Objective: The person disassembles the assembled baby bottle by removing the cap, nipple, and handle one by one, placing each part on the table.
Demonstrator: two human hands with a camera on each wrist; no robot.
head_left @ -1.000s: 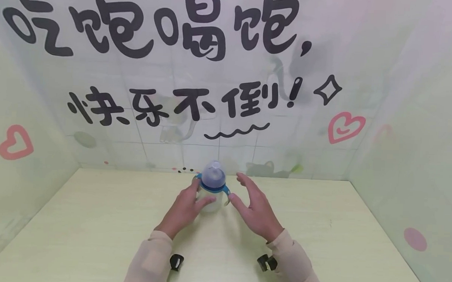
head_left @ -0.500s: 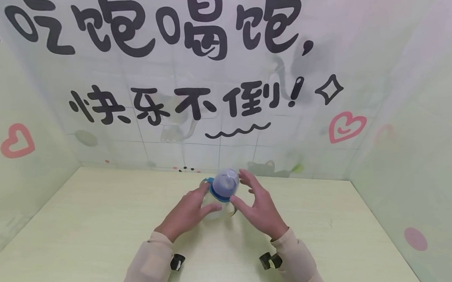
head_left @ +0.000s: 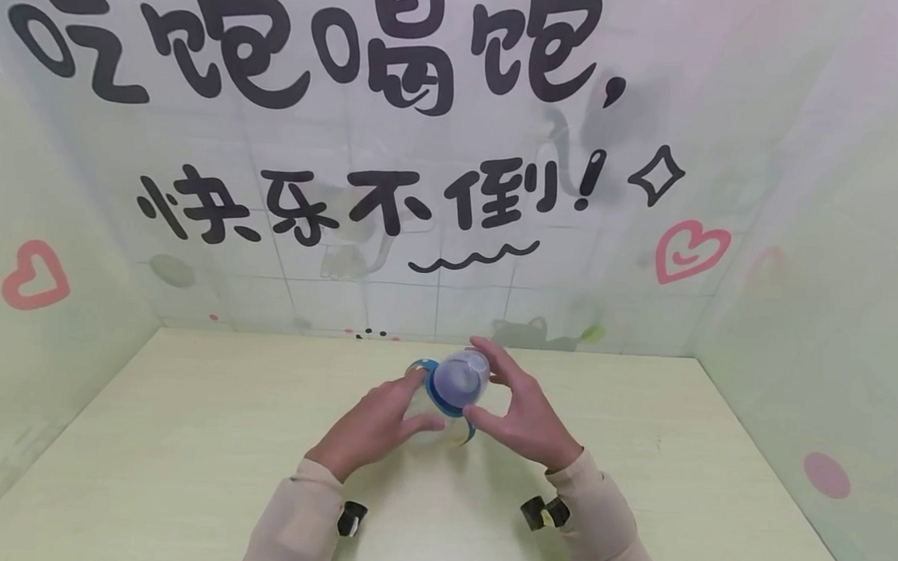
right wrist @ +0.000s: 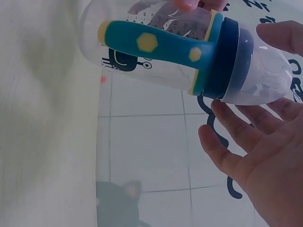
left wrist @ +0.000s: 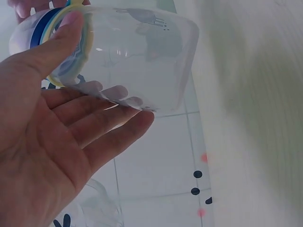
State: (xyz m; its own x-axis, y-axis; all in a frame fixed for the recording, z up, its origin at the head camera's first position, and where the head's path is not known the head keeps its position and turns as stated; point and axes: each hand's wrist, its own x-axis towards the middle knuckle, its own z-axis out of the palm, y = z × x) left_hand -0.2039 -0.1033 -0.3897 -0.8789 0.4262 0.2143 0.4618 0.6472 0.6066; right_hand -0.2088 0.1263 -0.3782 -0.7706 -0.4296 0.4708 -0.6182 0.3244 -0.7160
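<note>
A clear baby bottle [left wrist: 147, 56] is tilted over the table, its domed cap [head_left: 460, 380] leaning toward the right hand. Blue handles [right wrist: 165, 42] with yellow spots stand out from its sides, below a dark blue collar [right wrist: 222, 59]. The left hand [head_left: 377, 422] grips the bottle from the left; in the left wrist view its thumb lies near the collar and its fingers run along the clear body. The right hand [head_left: 522, 411] holds the cap from the right, thumb on one side and fingertips on the other. Its palm stays apart from the cap.
The pale wooden table [head_left: 192, 420] meets a back wall [head_left: 270, 299] printed with large black characters, with side walls at left and right. Small black devices [head_left: 351, 519] sit at the wrists beside the beige sleeves [head_left: 597, 500].
The bottle has gone from nearly upright to tilted, its top moving right and toward the person. The left hand followed it rightward. The right hand's fingers have come round the cap.
</note>
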